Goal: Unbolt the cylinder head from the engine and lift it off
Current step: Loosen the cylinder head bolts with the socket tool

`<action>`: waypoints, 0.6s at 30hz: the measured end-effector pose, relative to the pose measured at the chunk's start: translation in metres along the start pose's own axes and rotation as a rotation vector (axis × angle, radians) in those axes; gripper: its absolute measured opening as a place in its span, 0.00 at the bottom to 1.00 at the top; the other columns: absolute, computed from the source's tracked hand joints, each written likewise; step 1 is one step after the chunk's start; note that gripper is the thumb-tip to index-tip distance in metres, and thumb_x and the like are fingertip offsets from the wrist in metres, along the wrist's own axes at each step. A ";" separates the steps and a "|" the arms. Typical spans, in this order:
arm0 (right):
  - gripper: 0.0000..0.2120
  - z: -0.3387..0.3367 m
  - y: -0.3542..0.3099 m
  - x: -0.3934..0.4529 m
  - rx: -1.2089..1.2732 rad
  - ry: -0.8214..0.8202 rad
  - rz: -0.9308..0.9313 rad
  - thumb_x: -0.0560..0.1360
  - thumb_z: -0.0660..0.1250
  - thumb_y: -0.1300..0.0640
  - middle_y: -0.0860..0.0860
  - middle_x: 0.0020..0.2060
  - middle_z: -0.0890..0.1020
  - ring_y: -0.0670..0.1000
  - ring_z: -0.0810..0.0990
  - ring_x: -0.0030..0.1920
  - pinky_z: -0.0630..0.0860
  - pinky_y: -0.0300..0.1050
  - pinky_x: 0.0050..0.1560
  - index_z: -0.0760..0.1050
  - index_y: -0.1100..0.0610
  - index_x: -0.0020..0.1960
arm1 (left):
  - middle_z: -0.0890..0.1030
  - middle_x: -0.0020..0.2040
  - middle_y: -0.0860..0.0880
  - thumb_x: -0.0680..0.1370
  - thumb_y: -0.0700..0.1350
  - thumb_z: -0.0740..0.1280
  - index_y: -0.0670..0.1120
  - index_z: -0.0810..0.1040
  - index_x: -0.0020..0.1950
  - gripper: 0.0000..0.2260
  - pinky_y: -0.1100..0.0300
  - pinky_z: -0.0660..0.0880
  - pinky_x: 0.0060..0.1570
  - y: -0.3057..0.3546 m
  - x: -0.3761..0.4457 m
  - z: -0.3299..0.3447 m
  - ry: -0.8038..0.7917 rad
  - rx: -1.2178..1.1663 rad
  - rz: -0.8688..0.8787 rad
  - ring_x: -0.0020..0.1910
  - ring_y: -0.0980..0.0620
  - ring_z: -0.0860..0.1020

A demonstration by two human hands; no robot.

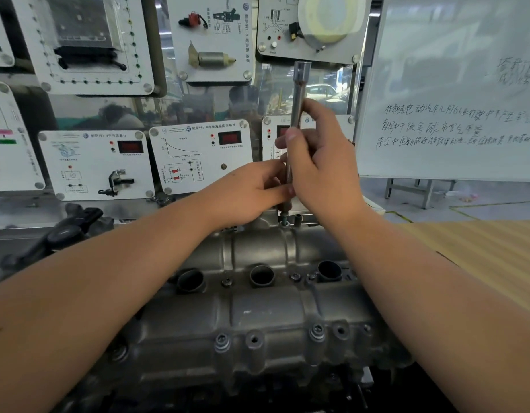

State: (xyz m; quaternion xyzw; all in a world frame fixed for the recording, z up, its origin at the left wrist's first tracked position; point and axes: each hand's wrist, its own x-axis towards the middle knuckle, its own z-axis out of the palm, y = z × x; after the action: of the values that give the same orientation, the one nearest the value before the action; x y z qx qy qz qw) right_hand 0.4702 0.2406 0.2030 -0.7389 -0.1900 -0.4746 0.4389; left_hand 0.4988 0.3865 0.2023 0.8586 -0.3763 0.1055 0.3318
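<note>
Both my hands hold the socket wrench (296, 114) upright on a far-edge bolt (284, 220): right hand (320, 162) wrapped mid-shaft, left hand (252, 189) pinching low; cylinder head (257, 308), just below, looks heavy, rigid cast metal, so lift by both ends.

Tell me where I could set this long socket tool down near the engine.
The striped tabletop to the right of the cylinder head, below the whiteboard, looks bare. The head's top is crowded with open tubes and bolts. Left of it lies a black part. Both hands hold the tool at the far edge.
</note>
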 end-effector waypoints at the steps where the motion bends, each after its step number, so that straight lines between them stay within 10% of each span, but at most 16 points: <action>1: 0.21 0.000 0.000 -0.001 -0.010 -0.001 0.002 0.81 0.64 0.50 0.45 0.43 0.84 0.43 0.81 0.41 0.77 0.37 0.43 0.69 0.55 0.72 | 0.86 0.50 0.51 0.82 0.51 0.66 0.46 0.77 0.63 0.12 0.47 0.78 0.54 0.000 0.001 0.000 -0.001 0.013 0.003 0.48 0.50 0.83; 4: 0.17 0.000 -0.001 -0.001 -0.026 0.034 -0.033 0.80 0.67 0.51 0.44 0.44 0.81 0.46 0.80 0.43 0.77 0.41 0.47 0.76 0.57 0.65 | 0.84 0.52 0.45 0.82 0.52 0.67 0.42 0.77 0.62 0.15 0.44 0.78 0.54 -0.001 0.004 0.001 -0.011 0.021 -0.003 0.51 0.47 0.83; 9: 0.12 -0.003 0.001 0.002 -0.041 -0.003 -0.016 0.82 0.60 0.54 0.48 0.39 0.83 0.45 0.82 0.41 0.78 0.51 0.45 0.77 0.61 0.55 | 0.80 0.32 0.64 0.84 0.52 0.63 0.52 0.77 0.55 0.06 0.71 0.69 0.31 -0.003 0.003 0.002 -0.012 -0.031 -0.019 0.28 0.65 0.75; 13: 0.22 -0.002 -0.002 -0.001 0.001 -0.037 0.041 0.84 0.60 0.54 0.47 0.46 0.85 0.42 0.83 0.47 0.78 0.39 0.49 0.65 0.55 0.77 | 0.83 0.37 0.61 0.83 0.52 0.64 0.47 0.79 0.57 0.09 0.67 0.72 0.33 0.001 0.001 0.001 -0.005 0.023 0.004 0.32 0.62 0.78; 18: 0.11 -0.002 -0.004 -0.001 -0.049 0.000 -0.049 0.80 0.67 0.52 0.51 0.41 0.81 0.51 0.79 0.43 0.78 0.51 0.48 0.79 0.59 0.56 | 0.83 0.41 0.56 0.83 0.53 0.65 0.47 0.79 0.56 0.11 0.61 0.75 0.35 0.002 0.002 0.001 -0.009 0.062 0.011 0.34 0.57 0.79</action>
State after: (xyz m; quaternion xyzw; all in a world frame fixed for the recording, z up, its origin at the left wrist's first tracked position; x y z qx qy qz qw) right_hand 0.4661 0.2410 0.2045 -0.7444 -0.1963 -0.4898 0.4091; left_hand 0.4989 0.3836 0.2029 0.8668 -0.3791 0.1154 0.3026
